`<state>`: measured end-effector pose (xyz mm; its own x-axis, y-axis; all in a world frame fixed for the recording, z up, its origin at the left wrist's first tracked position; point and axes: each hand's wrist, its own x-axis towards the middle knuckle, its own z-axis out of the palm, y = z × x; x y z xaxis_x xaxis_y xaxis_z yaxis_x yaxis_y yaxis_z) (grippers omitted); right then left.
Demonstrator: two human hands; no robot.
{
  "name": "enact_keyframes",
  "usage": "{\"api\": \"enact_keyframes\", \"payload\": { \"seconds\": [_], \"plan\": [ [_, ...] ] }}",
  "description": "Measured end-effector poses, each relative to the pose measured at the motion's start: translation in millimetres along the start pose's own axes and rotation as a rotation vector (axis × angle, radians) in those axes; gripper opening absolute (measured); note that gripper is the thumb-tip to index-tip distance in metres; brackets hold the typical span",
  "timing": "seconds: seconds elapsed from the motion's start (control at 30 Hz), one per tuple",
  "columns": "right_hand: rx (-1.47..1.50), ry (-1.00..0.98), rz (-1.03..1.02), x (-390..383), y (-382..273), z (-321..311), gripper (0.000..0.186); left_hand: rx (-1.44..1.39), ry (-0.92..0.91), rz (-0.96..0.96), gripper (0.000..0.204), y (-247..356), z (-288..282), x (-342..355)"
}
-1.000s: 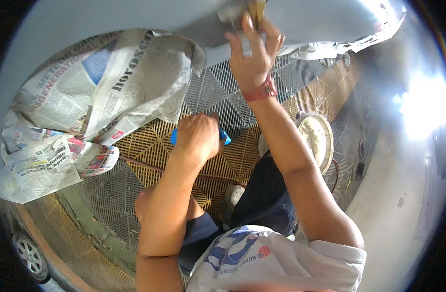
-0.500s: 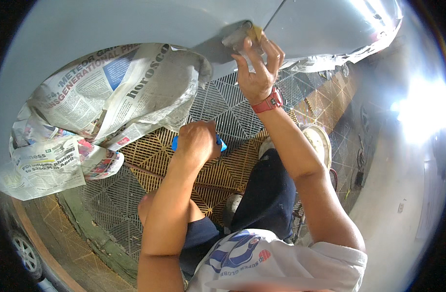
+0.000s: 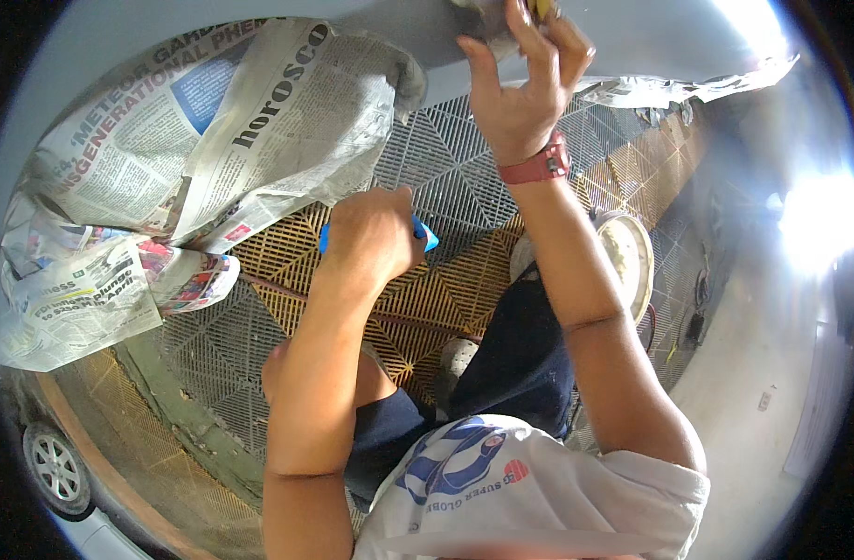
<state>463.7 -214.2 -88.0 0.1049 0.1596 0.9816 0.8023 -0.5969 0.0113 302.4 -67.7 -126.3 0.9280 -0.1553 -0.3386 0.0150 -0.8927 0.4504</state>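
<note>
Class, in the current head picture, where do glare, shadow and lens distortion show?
Head view: a bright light at the right burns out to white; head view: glossy glare streaks the grey panel at its upper right; head view: the panel darkens left of the right hand, perhaps in shadow; head view: the fisheye frame curves into black corners.

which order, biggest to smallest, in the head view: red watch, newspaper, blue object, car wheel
1. Newspaper
2. Car wheel
3. Red watch
Unranked: blue object, mostly covered by the left hand
</note>
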Motion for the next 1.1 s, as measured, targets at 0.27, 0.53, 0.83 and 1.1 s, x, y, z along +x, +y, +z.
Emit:
{"api": "enact_keyframes", "payload": {
  "seconds": [0.27, 0.53, 0.83, 1.1],
  "plan": [
    [0.008, -0.093, 0.516, -192, 10, 21, 0.056, -0.017, 0.019, 0.019, 0.059, 13, -8, -24],
    [-0.078, 0.005, 0.402, -102, -12, 23, 0.058, 0.006, 0.027, -0.003, 0.064, 14, -5, -28],
    [-0.001, -0.021, 0.509, -129, -10, 24, 0.057, 0.056, 0.009, -0.009, 0.049, 19, -1, -19],
    [-0.010, -0.104, 0.469, -149, 24, 7, 0.053, 0.029, -0.038, 0.026, 0.061, 27, -2, -7]
  ]
}}
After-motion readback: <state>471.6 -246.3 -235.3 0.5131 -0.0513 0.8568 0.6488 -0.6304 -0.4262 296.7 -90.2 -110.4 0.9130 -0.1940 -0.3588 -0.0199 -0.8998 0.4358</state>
